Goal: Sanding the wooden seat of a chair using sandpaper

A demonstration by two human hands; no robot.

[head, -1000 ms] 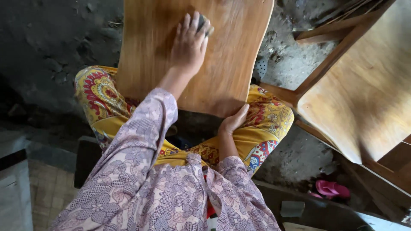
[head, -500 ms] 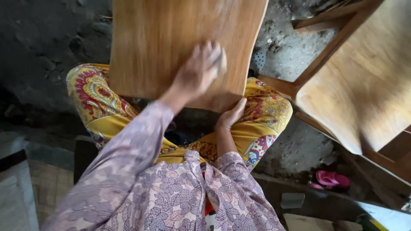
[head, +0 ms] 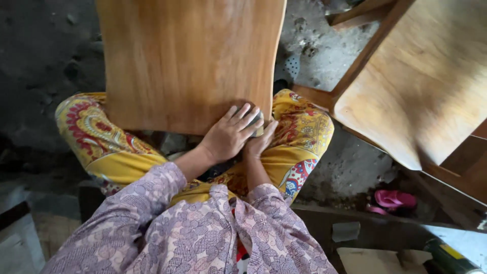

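rough grey floor point(head: 45, 56) lies beyond the knees. left hand point(head: 229, 136), fingers flat and pressed together on a small sanding pad point(head: 257, 123), has slid from mid-panel to the wooden panel point(head: 187, 61)'s near edge; right hand point(head: 259, 143), just beside, curls under that edge, bracing it.

Wooden seat panel point(head: 187, 61) looked smooth, satin, grain visible. Trousers point(head: 299, 137) were patterned cloth, matt. Concrete floor point(head: 324, 45) was rough.

The wooden panel point(head: 187, 61) offers an open, unobstructed face toward 12 o'clock. At 3 o'clock, a wooden chair point(head: 421, 86) blocks sideways passage. At 6 o'clock, both knees point(head: 299, 132) close off the panel's lower edge.
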